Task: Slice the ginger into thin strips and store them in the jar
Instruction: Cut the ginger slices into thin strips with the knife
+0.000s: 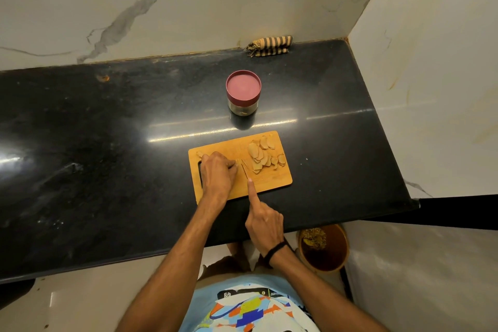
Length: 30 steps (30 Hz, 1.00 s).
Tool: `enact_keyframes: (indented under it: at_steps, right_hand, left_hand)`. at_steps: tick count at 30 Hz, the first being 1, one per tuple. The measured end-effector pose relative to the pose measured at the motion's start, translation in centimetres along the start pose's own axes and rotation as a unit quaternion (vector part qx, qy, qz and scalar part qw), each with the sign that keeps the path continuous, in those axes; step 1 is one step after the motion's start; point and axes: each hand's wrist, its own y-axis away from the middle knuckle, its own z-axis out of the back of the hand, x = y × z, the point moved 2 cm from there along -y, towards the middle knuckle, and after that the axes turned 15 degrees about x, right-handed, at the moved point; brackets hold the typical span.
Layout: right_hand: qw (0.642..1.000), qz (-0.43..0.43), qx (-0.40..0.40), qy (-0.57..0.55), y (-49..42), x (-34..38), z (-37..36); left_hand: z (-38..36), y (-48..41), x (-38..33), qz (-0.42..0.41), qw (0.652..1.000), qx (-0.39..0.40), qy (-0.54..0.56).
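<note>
A wooden cutting board [272,183] lies on the black counter. Several flat ginger slices [260,155] are piled on its far right part. My left hand [217,174] is curled over a piece of ginger at the board's left middle, fingertips pressing it down; the piece is mostly hidden. My right hand [265,221] grips a knife [244,170], index finger stretched along the blade's spine, the blade standing just right of my left fingertips. A glass jar [243,91] with a maroon lid on stands behind the board.
The black counter [107,156] runs left and ends at a wall on the right. A striped folded cloth [269,45] lies at the back wall. A brown bin [324,248] with scraps stands on the floor below the counter's front edge.
</note>
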Motion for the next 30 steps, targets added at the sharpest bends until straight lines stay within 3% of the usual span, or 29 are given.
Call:
enact_keyframes:
  at_steps: [14,30]
  right_hand:
    - [0.999,0.0,0.004,0.035,-1.4,1.3,-0.9]
    - [1.0,-0.015,-0.007,0.008,-1.3,0.5,0.3]
  left_hand:
    - [0.0,0.4,-0.4,0.056,0.997,-0.013,0.042]
    - [1.3,1.1,0.9,0.03,0.998,-0.036,0.042]
